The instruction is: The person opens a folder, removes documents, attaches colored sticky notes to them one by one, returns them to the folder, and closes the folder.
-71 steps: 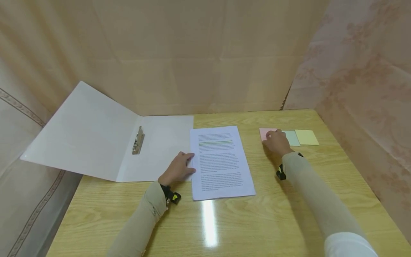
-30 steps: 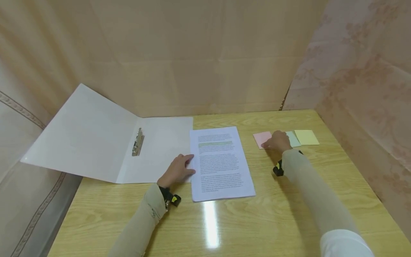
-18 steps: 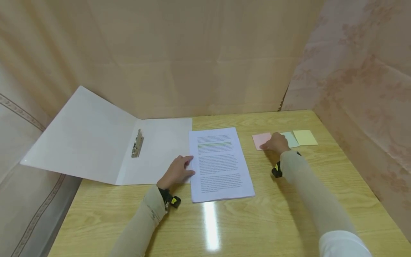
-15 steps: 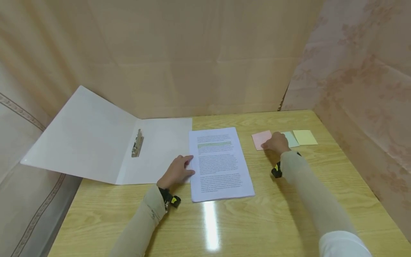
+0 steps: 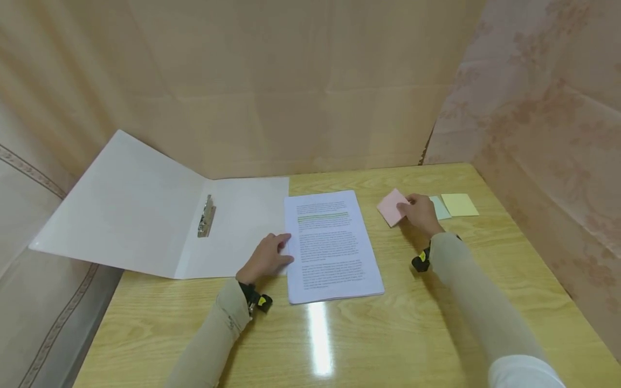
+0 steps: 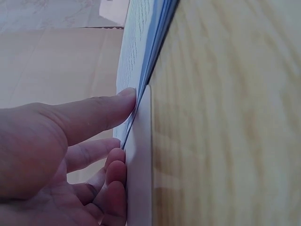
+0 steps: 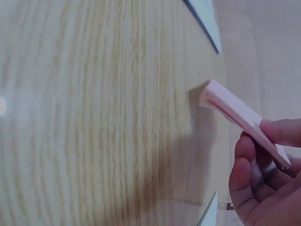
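Observation:
My right hand [image 5: 421,211] pinches a pink sticky note pad [image 5: 392,207] between thumb and fingers, tilted up off the table. In the right wrist view the pink sticky note pad [image 7: 237,113] shows edge-on, its sheets fanned slightly at the far end. My left hand [image 5: 268,258] rests at the left edge of a stack of printed paper [image 5: 332,248]. In the left wrist view the thumb of the left hand [image 6: 70,136] lies against the paper stack [image 6: 141,42], with the other fingers loosely bent beside its edge.
A white folder [image 5: 247,215] lies spread at left, its cover raised, with a metal clip [image 5: 207,216] inside. The paper stack overlaps its right edge. A green sticky note pad [image 5: 440,208], partly hidden, and a yellow one [image 5: 460,205] lie right of the right hand on the wooden table [image 5: 388,345].
The pink sticky note pad slid left, away from the green one, and is now lifted and turned in my right hand's pinch. My left hand stays at the paper's edge.

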Demonstrator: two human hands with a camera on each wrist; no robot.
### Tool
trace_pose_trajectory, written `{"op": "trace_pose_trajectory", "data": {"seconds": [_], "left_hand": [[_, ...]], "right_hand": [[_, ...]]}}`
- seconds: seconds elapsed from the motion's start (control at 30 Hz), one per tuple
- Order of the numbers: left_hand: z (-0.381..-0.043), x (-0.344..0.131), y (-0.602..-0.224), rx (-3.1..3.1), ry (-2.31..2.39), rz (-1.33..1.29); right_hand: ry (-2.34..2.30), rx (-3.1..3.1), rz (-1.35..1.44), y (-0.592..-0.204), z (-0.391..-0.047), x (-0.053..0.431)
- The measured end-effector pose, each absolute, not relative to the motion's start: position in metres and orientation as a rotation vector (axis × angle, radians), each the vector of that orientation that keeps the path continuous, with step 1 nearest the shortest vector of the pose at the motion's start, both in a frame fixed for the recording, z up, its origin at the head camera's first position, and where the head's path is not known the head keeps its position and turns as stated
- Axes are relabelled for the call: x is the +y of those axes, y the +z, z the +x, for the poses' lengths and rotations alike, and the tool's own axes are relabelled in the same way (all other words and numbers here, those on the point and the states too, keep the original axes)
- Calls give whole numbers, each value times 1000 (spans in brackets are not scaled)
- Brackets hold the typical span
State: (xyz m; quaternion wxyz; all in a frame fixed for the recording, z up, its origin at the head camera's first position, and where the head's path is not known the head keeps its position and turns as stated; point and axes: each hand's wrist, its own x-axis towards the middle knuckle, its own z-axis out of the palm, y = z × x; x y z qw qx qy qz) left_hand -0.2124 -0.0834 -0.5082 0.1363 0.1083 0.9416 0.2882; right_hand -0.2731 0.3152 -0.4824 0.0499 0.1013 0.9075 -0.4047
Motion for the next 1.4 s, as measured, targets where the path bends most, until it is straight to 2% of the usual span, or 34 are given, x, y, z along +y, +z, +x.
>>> {"op": "trace_pose_trajectory", "data": {"seconds": [0.73, 1.4], "left_hand": [[-212, -85, -509, 2729, 812, 325], [-210, -82, -505, 2729, 818, 289]], "right_hand": [[-1468, 2629, 356, -463, -255, 299], [-1553, 2546, 329, -479, -243, 284]]}}
